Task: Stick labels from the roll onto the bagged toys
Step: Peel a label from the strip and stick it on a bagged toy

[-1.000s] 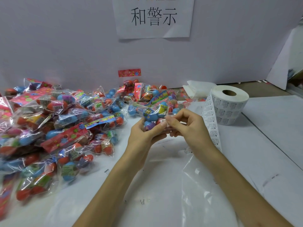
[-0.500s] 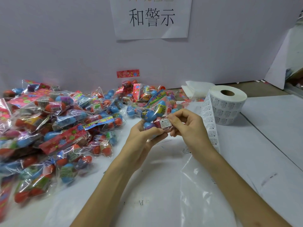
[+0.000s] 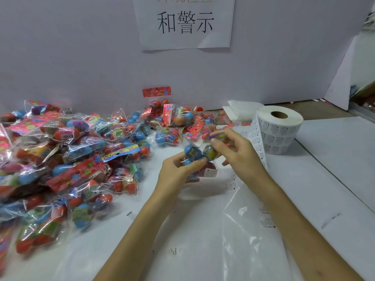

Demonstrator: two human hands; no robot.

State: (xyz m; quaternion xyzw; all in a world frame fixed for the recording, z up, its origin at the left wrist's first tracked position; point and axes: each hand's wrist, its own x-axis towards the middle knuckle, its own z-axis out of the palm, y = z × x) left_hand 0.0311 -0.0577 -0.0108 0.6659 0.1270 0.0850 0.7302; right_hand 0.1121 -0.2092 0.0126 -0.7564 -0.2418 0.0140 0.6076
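Note:
A clear bag of blue and red toy eggs (image 3: 197, 157) hangs between my hands over the white table. My left hand (image 3: 178, 171) grips its lower part, thumb across the front. A small white label (image 3: 211, 172) sits on the bag's lower right face. My right hand (image 3: 237, 151) pinches the bag's top end with curled fingers. The label roll (image 3: 279, 129) stands at the right, its printed strip (image 3: 256, 142) trailing down behind my right wrist.
A big heap of bagged toys (image 3: 67, 159) fills the left of the table up to the back wall. Clear plastic sheet (image 3: 243, 220) and loose labels lie under my arms. Folded white paper (image 3: 241, 110) lies behind the roll. The table's right side is white board.
The label went onto the bag under my right fingers. My right hand then lifted off it to the bag's top end, and the bag tilted so the label now faces lower right.

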